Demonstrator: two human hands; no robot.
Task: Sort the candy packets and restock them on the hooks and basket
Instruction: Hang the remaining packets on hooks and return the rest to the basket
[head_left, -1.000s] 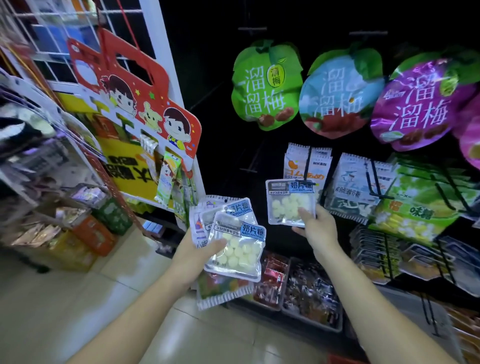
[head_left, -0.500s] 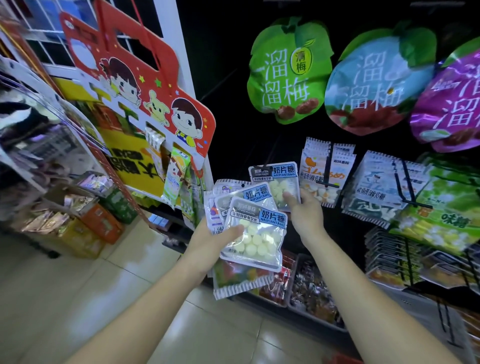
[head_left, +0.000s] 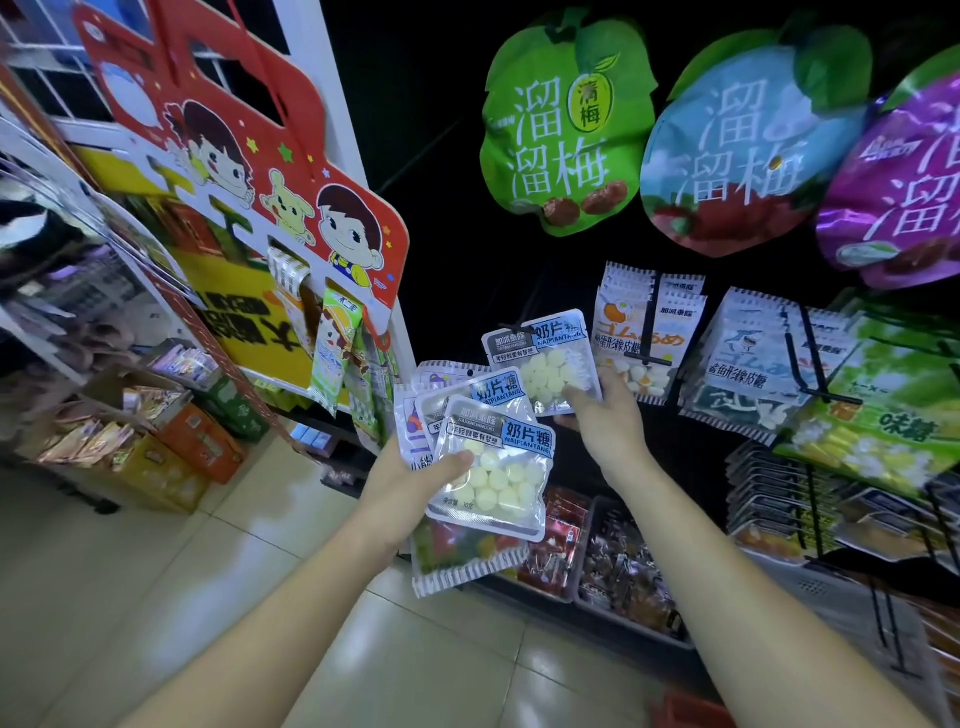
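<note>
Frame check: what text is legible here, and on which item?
"溜溜梅", "清梅": green hanging bag
"溜溜梅": blue hanging bag
"奶片糖 NAIPIANTANG": front packet in the left hand; also the raised packet in the right hand
"味糖": green-yellow packet
Smaller print elsewhere: too blurred to read.

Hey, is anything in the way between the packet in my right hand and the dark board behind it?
Nothing visible is. The right hand holds the packet up before the dark board, left of the hanging egg candy packets. The stack in the left hand sits lower. No hook shows there; too dark.
</note>
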